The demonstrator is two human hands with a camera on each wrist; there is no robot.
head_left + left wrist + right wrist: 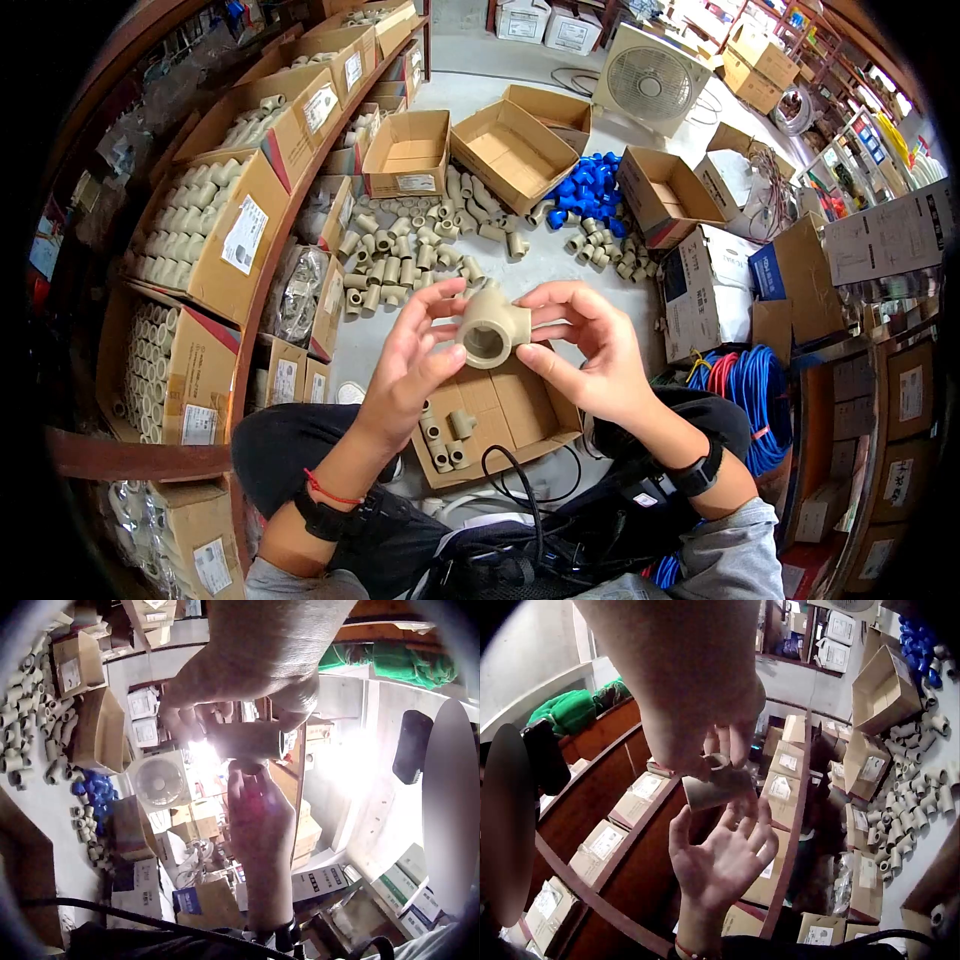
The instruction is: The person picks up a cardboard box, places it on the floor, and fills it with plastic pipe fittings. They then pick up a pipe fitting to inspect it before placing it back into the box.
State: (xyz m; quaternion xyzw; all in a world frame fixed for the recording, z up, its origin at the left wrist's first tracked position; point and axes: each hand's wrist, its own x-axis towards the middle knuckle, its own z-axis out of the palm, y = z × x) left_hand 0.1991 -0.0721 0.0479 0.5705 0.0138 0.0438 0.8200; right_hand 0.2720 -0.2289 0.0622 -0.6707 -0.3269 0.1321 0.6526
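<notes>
A beige plastic pipe tee (488, 328) is held up before the body, its wide round mouth facing the head camera. My left hand (415, 350) spans it, thumb tip at the mouth's rim and fingers toward the far end; its palm shows in the right wrist view. From the other side, my right hand (592, 350) pinches the side branch between thumb and fingers. In the left wrist view the tee (247, 742) appears dark against bright light. Beneath the hands lies a shallow cardboard box (515, 400) with several smaller beige fittings (437, 440) at its left side.
Beige fittings (400, 250) and blue fittings (590, 190) lie in heaps on the floor beyond. Several cartons of fittings (205, 225) fill the left shelf. Two cardboard boxes (408, 150), (515, 150) stand behind the heaps. Coiled blue hose (755, 410) lies at the right knee.
</notes>
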